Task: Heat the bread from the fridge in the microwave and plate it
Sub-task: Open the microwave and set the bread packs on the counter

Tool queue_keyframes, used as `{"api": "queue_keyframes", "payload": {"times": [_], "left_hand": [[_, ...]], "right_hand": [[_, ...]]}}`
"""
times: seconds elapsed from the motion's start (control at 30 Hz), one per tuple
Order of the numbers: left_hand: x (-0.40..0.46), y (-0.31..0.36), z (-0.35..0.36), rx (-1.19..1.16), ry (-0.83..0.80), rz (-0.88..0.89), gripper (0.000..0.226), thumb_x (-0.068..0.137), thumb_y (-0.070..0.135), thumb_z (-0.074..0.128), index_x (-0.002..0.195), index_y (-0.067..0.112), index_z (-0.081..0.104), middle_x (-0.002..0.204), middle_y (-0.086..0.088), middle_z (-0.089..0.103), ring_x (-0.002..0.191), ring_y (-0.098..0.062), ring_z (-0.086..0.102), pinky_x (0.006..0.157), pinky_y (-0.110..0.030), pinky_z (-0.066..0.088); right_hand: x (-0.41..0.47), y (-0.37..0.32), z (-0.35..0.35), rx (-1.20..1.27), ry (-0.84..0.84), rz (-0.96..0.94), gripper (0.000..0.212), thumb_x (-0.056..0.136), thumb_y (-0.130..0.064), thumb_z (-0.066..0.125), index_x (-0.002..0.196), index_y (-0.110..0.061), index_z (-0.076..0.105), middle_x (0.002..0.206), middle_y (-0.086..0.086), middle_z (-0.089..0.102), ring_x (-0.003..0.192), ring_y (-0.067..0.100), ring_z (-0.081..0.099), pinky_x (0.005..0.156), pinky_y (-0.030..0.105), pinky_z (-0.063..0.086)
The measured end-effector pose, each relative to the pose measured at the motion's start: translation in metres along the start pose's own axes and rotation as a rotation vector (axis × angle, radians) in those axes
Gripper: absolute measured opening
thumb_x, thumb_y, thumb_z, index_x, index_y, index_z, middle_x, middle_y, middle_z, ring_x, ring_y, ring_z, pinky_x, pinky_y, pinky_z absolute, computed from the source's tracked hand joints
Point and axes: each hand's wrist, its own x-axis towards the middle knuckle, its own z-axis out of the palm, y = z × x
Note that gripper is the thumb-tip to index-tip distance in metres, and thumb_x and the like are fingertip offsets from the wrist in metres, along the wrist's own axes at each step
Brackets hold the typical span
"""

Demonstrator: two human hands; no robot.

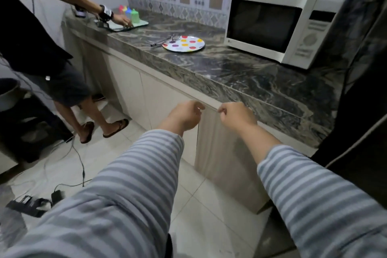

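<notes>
A white microwave (278, 27) with its dark door closed stands at the right end of the marbled counter (230, 73). Left of it lies a white plate (183, 43) with coloured dots, and metal tongs (162, 41) rest against its left rim. My left hand (184, 116) and my right hand (237, 116) hang in front of the counter's front edge, both with fingers loosely curled and nothing in them. No bread is in view. A dark fridge (368, 90) edge fills the far right.
Another person (31, 33) in black stands at the left, reaching onto a tray (127, 26) with coloured cups (130, 13). Cables (79, 161) and a black adapter (56, 195) lie on the tiled floor. Pale cabinet doors (167, 100) run under the counter.
</notes>
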Motion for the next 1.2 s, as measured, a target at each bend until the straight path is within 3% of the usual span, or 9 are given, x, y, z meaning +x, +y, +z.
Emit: {"api": "queue_keyframes", "payload": {"times": [0.1, 0.23, 0.4, 0.63, 0.9, 1.1, 1.2], "left_hand": [[0.066, 0.006, -0.008, 0.058, 0.002, 0.074, 0.035, 0.092, 0.017, 0.045, 0.12, 0.025, 0.065, 0.124, -0.001, 0.064, 0.115, -0.023, 0.058, 0.095, -0.031, 0.047], [0.151, 0.019, -0.022, 0.077, -0.052, 0.201, 0.03, 0.092, 0.015, 0.046, 0.112, 0.018, 0.068, 0.119, -0.009, 0.065, 0.107, -0.027, 0.061, 0.084, -0.03, 0.047], [0.241, 0.056, -0.039, 0.127, -0.106, 0.321, 0.038, 0.092, 0.016, 0.044, 0.125, 0.024, 0.062, 0.129, -0.004, 0.061, 0.12, -0.026, 0.056, 0.098, -0.038, 0.047], [0.341, 0.132, -0.034, 0.038, -0.075, 0.453, 0.038, 0.091, 0.016, 0.046, 0.125, 0.027, 0.059, 0.122, 0.0, 0.063, 0.108, -0.024, 0.061, 0.094, -0.039, 0.05], [0.435, 0.24, -0.025, 0.063, 0.075, 0.686, 0.052, 0.09, 0.027, 0.056, 0.14, 0.026, 0.042, 0.143, -0.001, 0.04, 0.133, -0.024, 0.034, 0.101, -0.044, 0.041], [0.473, 0.3, -0.008, 0.153, 0.245, 0.781, 0.072, 0.089, 0.048, 0.055, 0.149, 0.023, 0.024, 0.153, 0.0, 0.027, 0.142, -0.021, 0.022, 0.115, -0.042, 0.022], [0.484, 0.313, 0.004, 0.214, 0.249, 0.784, 0.073, 0.088, 0.056, 0.052, 0.148, 0.023, 0.027, 0.152, 0.0, 0.03, 0.141, -0.021, 0.024, 0.116, -0.044, 0.018]], "right_hand": [[0.05, 0.004, -0.007, -0.011, 0.056, 0.064, 0.029, 0.091, -0.022, 0.048, 0.11, -0.029, 0.069, 0.119, 0.005, 0.067, 0.11, 0.029, 0.061, 0.094, 0.035, 0.046], [0.112, 0.013, -0.025, -0.006, 0.12, 0.146, 0.029, 0.092, -0.021, 0.046, 0.107, -0.031, 0.069, 0.114, 0.004, 0.069, 0.104, 0.028, 0.062, 0.09, 0.035, 0.046], [0.181, 0.035, -0.056, -0.015, 0.197, 0.269, 0.03, 0.093, -0.021, 0.044, 0.108, -0.03, 0.069, 0.117, 0.002, 0.068, 0.107, 0.026, 0.062, 0.092, 0.034, 0.045], [0.253, 0.093, -0.108, -0.084, 0.353, 0.373, 0.03, 0.092, -0.021, 0.046, 0.113, -0.029, 0.067, 0.119, 0.001, 0.065, 0.108, 0.026, 0.06, 0.085, 0.033, 0.048], [0.327, 0.175, -0.206, -0.245, 0.571, 0.304, 0.041, 0.091, -0.016, 0.051, 0.132, -0.018, 0.053, 0.135, 0.007, 0.05, 0.124, 0.029, 0.043, 0.103, 0.041, 0.039], [0.368, 0.215, -0.252, -0.31, 0.432, 0.342, 0.053, 0.094, -0.02, 0.05, 0.144, -0.009, 0.037, 0.149, 0.012, 0.036, 0.137, 0.029, 0.032, 0.113, 0.038, 0.027], [0.38, 0.229, -0.257, -0.322, 0.388, 0.323, 0.054, 0.098, -0.021, 0.046, 0.148, -0.009, 0.03, 0.155, 0.009, 0.029, 0.143, 0.024, 0.025, 0.117, 0.037, 0.02]]}}
